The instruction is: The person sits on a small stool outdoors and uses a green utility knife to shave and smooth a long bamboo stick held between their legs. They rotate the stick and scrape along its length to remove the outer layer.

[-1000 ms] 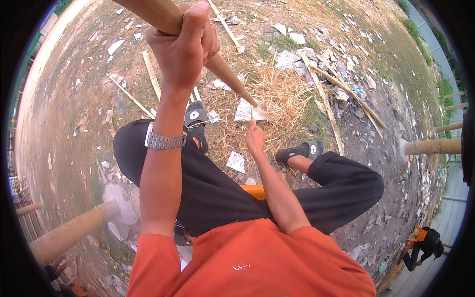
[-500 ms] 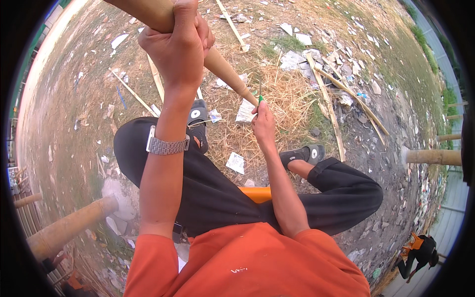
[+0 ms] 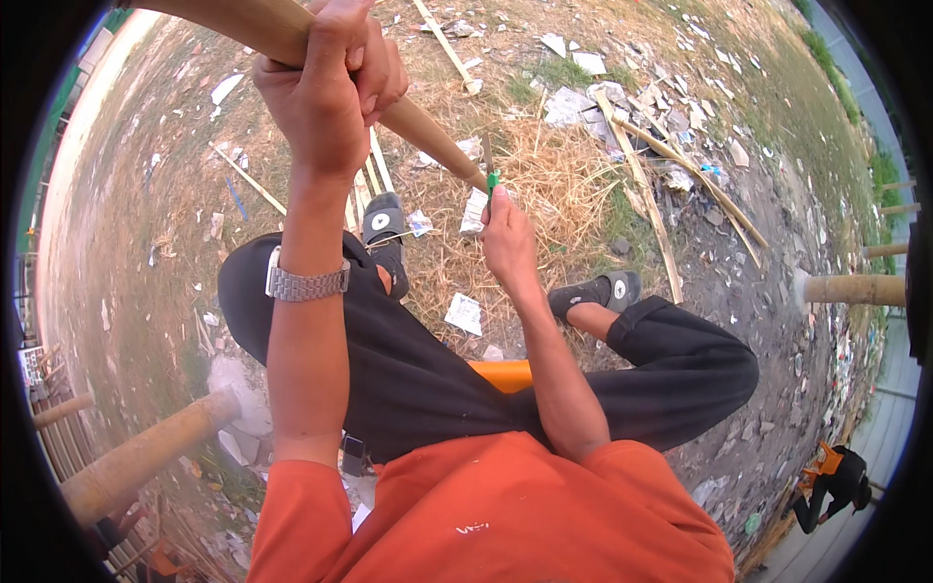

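**Left hand [image 3: 330, 83] clenched on a pole [image 3: 428, 131], right hand [image 3: 510, 238] grasping a green-handled tool [image 3: 493, 181]**

Nearest to us is the person's orange-red shirt [image 3: 486, 515], then the black trousers [image 3: 428, 389], with something orange [image 3: 503, 375] showing between the legs. A silver-banded watch [image 3: 309, 282] sits on the left wrist.

Beyond it, we see the left fist wrapped tightly around the pole, which slants from the upper left down toward the middle. The right hand's fingers are closed around the tool, thumb along the green handle, just beside the pole's lower end; we cannot tell whether the tool touches it.

Below, we find dark sandals [image 3: 603, 291] on the feet, a white paper [image 3: 465, 314] between them and dry straw [image 3: 573, 185] past the right hand. Long wooden strips [image 3: 637, 189] lie to the right among scraps.

Farther off at lower right, we see another person [image 3: 838, 486], bent over near a pale wall [image 3: 889, 428].
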A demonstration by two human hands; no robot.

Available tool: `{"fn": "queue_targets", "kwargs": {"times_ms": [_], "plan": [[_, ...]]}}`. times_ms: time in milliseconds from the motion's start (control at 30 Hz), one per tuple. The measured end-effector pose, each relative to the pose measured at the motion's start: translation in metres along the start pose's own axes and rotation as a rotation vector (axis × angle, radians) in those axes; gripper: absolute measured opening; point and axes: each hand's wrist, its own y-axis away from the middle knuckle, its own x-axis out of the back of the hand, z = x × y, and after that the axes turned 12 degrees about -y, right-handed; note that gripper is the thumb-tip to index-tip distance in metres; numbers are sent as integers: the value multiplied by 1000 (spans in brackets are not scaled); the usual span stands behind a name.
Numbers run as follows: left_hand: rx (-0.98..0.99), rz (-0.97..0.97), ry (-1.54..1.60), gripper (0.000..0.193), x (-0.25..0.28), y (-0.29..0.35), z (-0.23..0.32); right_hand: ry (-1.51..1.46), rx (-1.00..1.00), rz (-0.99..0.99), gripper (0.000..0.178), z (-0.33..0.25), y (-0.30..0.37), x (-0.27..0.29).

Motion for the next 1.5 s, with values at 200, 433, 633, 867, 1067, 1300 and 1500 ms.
{"fn": "queue_targets", "kwargs": {"times_ms": [200,433,633,867,1067,1300,1500], "plan": [[37,25,-9,40,-4,2,5,143,-44,-24,61,10,-2,-4],[39,0,-7,40,-2,2,4,124,-88,-36,64,14,-4,-4],[35,-14,-13,40,-4,2,5,97,-18,3,65,23,-5,-7],[38,-4,-5,40,0,5,4,186,-5,-8,63,8,1,-6],[60,15,62,39,8,2,4,230,-59,25,62,48,-2,-3],[52,0,48,38,4,1,5,-738,-508,-295,59,32,-9,15],[36,-15,51,38,1,1,4,-463,-350,-61,58,45,-17,19]]}}
